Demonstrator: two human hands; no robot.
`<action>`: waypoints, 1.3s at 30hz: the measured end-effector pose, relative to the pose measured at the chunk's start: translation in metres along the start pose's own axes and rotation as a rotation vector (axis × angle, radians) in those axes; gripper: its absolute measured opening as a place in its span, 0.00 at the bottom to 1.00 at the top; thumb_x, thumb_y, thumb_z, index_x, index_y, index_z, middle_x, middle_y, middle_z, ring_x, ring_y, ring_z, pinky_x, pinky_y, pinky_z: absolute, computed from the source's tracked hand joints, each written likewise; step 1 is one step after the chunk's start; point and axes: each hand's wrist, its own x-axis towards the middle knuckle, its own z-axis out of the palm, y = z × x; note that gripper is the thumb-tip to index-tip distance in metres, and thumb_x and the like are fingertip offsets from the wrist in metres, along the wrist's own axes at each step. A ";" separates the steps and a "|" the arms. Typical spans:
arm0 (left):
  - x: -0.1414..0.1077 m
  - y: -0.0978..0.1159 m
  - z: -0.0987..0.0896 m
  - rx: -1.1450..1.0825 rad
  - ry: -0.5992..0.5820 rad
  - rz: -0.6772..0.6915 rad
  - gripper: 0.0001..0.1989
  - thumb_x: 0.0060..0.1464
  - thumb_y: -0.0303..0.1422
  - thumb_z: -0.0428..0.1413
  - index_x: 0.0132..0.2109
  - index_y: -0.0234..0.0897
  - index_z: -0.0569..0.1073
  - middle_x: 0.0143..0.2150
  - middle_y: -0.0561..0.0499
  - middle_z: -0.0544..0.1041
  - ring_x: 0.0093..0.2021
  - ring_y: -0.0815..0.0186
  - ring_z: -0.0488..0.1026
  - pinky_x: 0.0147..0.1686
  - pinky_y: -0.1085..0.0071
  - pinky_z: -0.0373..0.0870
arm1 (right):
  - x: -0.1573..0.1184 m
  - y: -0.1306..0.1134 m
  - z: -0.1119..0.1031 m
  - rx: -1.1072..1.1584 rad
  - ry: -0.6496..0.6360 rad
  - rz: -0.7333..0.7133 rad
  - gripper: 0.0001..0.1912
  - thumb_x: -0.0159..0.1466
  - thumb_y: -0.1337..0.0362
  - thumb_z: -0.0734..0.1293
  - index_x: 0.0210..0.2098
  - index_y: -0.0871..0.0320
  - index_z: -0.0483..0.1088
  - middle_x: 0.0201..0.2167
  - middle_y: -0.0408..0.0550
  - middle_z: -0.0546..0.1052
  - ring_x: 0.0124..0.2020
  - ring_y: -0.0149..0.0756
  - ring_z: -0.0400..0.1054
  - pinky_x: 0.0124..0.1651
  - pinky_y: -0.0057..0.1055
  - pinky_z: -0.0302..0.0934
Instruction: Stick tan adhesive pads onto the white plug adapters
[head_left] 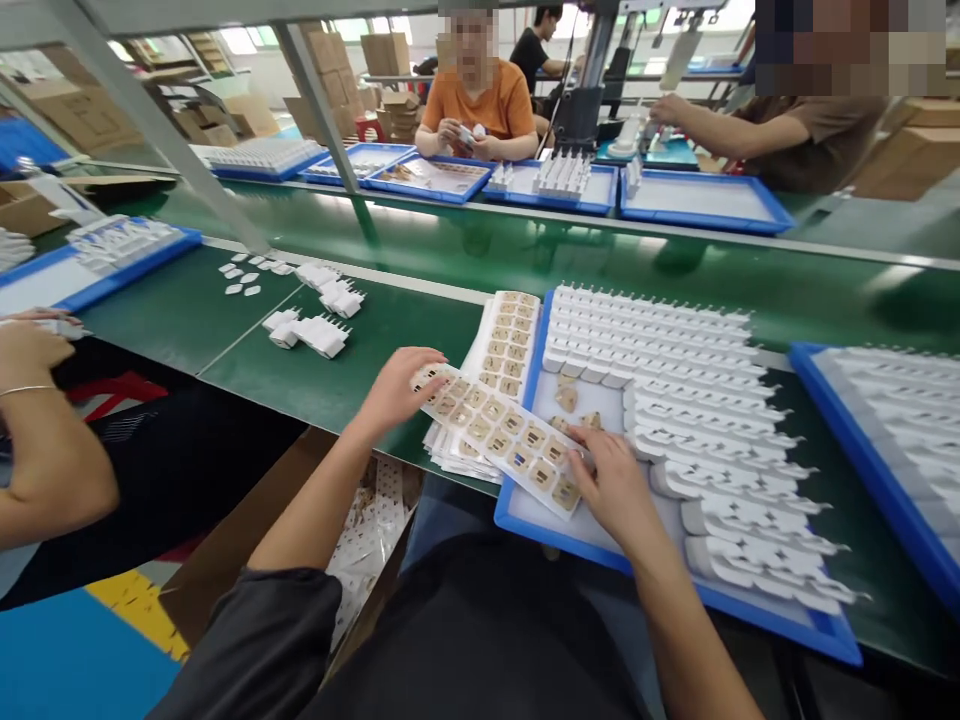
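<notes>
A white sheet of tan, squarish stickers (495, 428) stretches slantwise between my two hands. My left hand (397, 392) grips its upper left end, thumb on top. At the lower right end, my right hand (613, 482) has its fingers closed on the sheet's edge. Underneath lies a stack of similar sticker sheets (512, 345). The sheet's right end overlaps a blue-rimmed tray (534, 385), where rows of white plastic parts with thin prongs (675, 400) stand. A few loose tan pieces (567, 398) rest in the tray near my right hand.
Another blue tray (870, 470) of white parts stands at the right. Loose white parts (319, 335) and small white pieces (240, 275) lie on the green table (397, 320). A co-worker's arm (45, 430) is at the left. An open carton (375, 520) sits below the edge.
</notes>
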 end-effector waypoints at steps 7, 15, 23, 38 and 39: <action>0.001 0.098 0.060 -0.166 -0.342 0.384 0.19 0.61 0.37 0.60 0.58 0.40 0.74 0.59 0.42 0.77 0.66 0.51 0.67 0.66 0.47 0.64 | 0.002 -0.009 -0.019 0.134 -0.071 0.096 0.15 0.66 0.64 0.64 0.51 0.56 0.73 0.38 0.51 0.80 0.46 0.48 0.73 0.50 0.48 0.70; 0.034 0.109 0.064 -0.410 -0.746 0.137 0.18 0.58 0.37 0.59 0.55 0.40 0.76 0.44 0.48 0.80 0.44 0.60 0.78 0.47 0.66 0.74 | 0.001 -0.017 -0.018 0.143 0.080 -0.058 0.11 0.69 0.68 0.63 0.48 0.55 0.75 0.41 0.52 0.79 0.42 0.43 0.74 0.41 0.40 0.70; 0.042 0.108 0.062 -0.689 -0.963 -0.048 0.24 0.58 0.42 0.61 0.58 0.39 0.71 0.41 0.49 0.81 0.40 0.65 0.77 0.43 0.70 0.71 | 0.004 -0.024 -0.017 0.018 0.235 -0.345 0.11 0.67 0.70 0.68 0.48 0.51 0.76 0.44 0.51 0.79 0.45 0.44 0.72 0.48 0.45 0.68; 0.062 0.110 0.067 -0.271 -0.822 0.119 0.18 0.59 0.34 0.58 0.56 0.41 0.75 0.43 0.48 0.80 0.44 0.59 0.76 0.46 0.63 0.69 | -0.026 -0.032 -0.036 0.446 0.286 -0.161 0.09 0.65 0.74 0.69 0.39 0.53 0.74 0.38 0.47 0.77 0.42 0.39 0.73 0.46 0.40 0.69; 0.063 0.115 0.070 -0.174 -0.767 0.178 0.17 0.59 0.34 0.58 0.55 0.41 0.76 0.46 0.47 0.80 0.48 0.56 0.74 0.51 0.60 0.67 | -0.032 -0.032 -0.035 0.437 0.280 -0.167 0.09 0.64 0.74 0.69 0.40 0.53 0.74 0.37 0.47 0.78 0.41 0.39 0.73 0.45 0.39 0.69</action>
